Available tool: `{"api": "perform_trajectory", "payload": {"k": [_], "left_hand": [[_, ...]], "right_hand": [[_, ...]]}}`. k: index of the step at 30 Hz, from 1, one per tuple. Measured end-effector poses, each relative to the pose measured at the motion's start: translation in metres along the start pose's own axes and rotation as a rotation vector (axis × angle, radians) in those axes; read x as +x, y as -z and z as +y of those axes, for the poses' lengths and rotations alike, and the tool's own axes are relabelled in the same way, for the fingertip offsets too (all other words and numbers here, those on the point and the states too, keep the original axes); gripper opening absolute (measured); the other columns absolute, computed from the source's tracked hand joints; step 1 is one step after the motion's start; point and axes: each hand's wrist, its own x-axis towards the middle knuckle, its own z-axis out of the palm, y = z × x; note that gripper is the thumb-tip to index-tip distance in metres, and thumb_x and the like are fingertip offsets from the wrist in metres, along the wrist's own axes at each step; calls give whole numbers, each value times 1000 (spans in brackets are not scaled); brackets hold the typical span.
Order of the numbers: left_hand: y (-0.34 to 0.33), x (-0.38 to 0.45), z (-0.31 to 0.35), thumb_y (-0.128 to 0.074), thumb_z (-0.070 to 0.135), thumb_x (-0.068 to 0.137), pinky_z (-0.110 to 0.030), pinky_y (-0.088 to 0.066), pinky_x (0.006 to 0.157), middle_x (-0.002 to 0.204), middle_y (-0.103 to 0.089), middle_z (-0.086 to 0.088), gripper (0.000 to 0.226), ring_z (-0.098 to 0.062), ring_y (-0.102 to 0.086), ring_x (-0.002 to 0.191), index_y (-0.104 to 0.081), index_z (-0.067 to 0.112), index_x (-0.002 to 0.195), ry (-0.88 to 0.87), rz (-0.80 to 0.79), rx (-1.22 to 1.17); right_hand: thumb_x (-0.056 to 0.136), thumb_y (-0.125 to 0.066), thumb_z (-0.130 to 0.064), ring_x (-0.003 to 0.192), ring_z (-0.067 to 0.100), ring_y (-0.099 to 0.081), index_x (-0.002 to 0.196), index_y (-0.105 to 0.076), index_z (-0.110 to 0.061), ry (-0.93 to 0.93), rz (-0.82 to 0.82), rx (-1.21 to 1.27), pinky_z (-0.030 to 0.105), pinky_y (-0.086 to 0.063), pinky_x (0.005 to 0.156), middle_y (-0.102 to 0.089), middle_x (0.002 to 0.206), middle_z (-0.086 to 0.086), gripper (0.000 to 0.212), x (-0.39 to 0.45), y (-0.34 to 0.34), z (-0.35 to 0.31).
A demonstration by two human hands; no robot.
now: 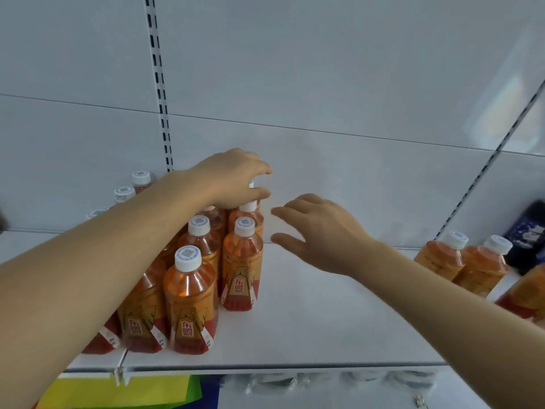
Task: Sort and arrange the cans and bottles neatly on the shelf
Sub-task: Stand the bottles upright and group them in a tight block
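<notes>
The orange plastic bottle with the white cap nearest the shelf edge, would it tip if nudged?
Probably yes if pushed high: the orange plastic bottle is tall and narrow. It looks full, so likely heavy and steadier low down. Neighbouring bottles block it leftward.

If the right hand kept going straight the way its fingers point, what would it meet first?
Probably the rear bottle under the left hand: the right hand points left toward it, with a bare gap between. Depth is unclear.

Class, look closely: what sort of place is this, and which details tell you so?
Probably a shop or stockroom: a white metal shelf on slotted uprights, rows of identical orange drink bottles, and a left hand arranging them.
</notes>
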Motion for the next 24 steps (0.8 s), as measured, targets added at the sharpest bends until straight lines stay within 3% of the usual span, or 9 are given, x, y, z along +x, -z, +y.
{"api": "perform_trajectory", "payload": {"k": [5, 14, 19, 21, 24], "left_hand": [[3, 20, 55, -51, 63, 102, -50, -45, 110, 153, -54, 1, 61, -25, -45, 141, -50, 29, 153, -117, 52, 59], [-29, 66, 210, -47, 64, 103, -45, -45, 108, 148, -60, 4, 60, -22, -52, 135, -51, 30, 153, -213, 28, -66], [-52, 88, 285, -44, 70, 101, -48, -45, 112, 159, -48, 4, 72, -23, -48, 142, -34, 32, 162, -209, -9, -134], [-62, 96, 306, -48, 61, 104, -47, -42, 116, 163, -42, 7, 69, -21, -44, 146, -30, 32, 164, -214, -70, -176], [-75, 103, 323, -50, 38, 110, -42, -44, 113, 157, -47, 9, 49, -18, -49, 140, -44, 30, 158, -215, -93, -215]], "right_hand": [[105, -45, -61, 140, 25, -48, 152, -55, -25, -141, -38, -131, 41, -42, 110, -64, 142, -3, 60, -46, 9, 57], [104, -43, -60, 142, 24, -46, 153, -54, -28, -353, -98, -182, 44, -40, 116, -62, 145, -4, 59, -158, 29, 168], [107, -44, -54, 141, 27, -46, 158, -45, -27, -420, -162, -192, 45, -43, 115, -62, 144, 0, 59, -199, 31, 233], [106, -45, -55, 139, 29, -48, 160, -41, -28, -422, -218, -160, 47, -46, 112, -63, 144, 2, 60, -207, 27, 250], [107, -52, -45, 132, 27, -55, 159, -39, -33, -405, -268, -35, 45, -51, 104, -63, 143, 0, 55, -211, 20, 266]]}}
